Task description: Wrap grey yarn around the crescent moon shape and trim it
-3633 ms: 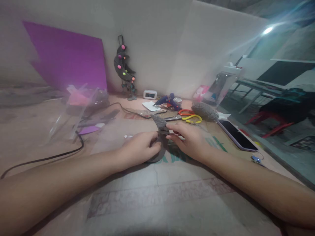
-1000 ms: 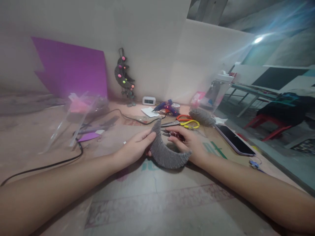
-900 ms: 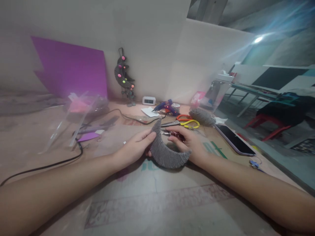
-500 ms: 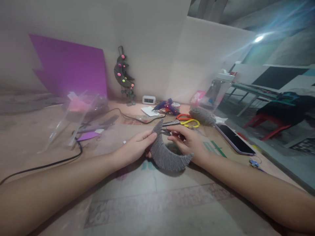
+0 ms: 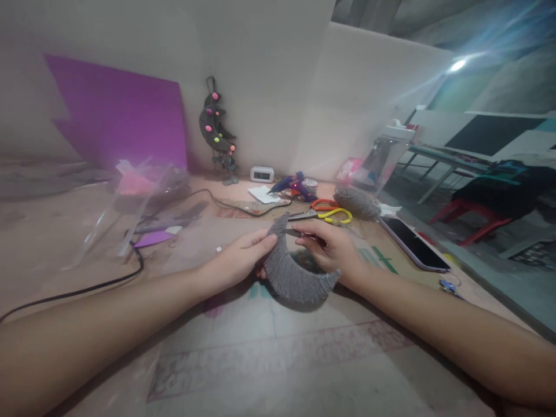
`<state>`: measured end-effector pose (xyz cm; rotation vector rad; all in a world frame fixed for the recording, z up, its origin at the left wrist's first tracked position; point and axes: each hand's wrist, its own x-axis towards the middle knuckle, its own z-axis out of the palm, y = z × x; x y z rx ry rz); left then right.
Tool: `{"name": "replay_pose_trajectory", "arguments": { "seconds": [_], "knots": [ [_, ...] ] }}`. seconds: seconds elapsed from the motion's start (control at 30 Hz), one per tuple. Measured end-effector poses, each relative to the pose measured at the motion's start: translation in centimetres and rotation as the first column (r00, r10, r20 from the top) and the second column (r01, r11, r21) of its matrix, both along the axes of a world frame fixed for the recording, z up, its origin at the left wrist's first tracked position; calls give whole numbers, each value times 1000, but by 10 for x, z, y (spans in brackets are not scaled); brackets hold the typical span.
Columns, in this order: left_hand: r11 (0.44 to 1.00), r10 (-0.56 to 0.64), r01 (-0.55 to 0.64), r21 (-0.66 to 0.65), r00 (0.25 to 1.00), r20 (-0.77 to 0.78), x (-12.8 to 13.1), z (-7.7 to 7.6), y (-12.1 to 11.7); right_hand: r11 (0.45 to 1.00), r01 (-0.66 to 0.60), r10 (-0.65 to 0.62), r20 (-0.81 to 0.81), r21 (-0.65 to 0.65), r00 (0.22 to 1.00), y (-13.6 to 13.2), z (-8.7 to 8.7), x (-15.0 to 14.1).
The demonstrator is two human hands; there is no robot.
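Note:
My left hand [image 5: 245, 253] is closed on the upper part of a crescent moon shape [image 5: 299, 279] wrapped in grey yarn, thumb on its front face. My right hand [image 5: 328, 246] is closed on a small pair of scissors [image 5: 294, 233], mostly hidden in the fingers. Their dark blades point left at the inner curve of the crescent, near its upper tip, and look nearly together. Behind the hands lie larger scissors [image 5: 334, 215] with red and yellow handles, beside a ball of grey yarn [image 5: 357, 202].
A purple glue gun [image 5: 292, 186] rests at the back near a white digital clock [image 5: 262, 174]. A decorated crescent [image 5: 212, 124] hangs on the wall. At right lies a phone [image 5: 414, 243]; at left, plastic-wrapped material [image 5: 143, 179], a purple scrap [image 5: 153, 238] and a black cable [image 5: 108, 286].
The small scissors' blades have come together; they stood apart before. Both hands and the crescent have hardly moved, and the view has shifted slightly.

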<state>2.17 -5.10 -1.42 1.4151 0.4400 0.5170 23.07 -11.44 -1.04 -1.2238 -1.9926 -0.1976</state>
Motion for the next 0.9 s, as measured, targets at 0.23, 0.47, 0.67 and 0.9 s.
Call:
{"name": "replay_pose_trajectory", "arguments": {
  "seconds": [0.23,0.47,0.67,0.9],
  "knots": [
    [1000,5,-5,3,1000,4,0,-5,3,1000,-21,21,3,-14,1000,-2,2,-2],
    [999,-6,6,46,1000,10,0,-5,4,1000,-27,27,7,-8,1000,0,-1,1],
    [1000,0,-1,31,1000,13,1,-3,2,999,-46,46,8,13,999,1,-1,1],
    [999,7,-6,37,1000,-4,1,-4,3,1000,-19,19,-13,-9,1000,1,-2,0]
  ]
}}
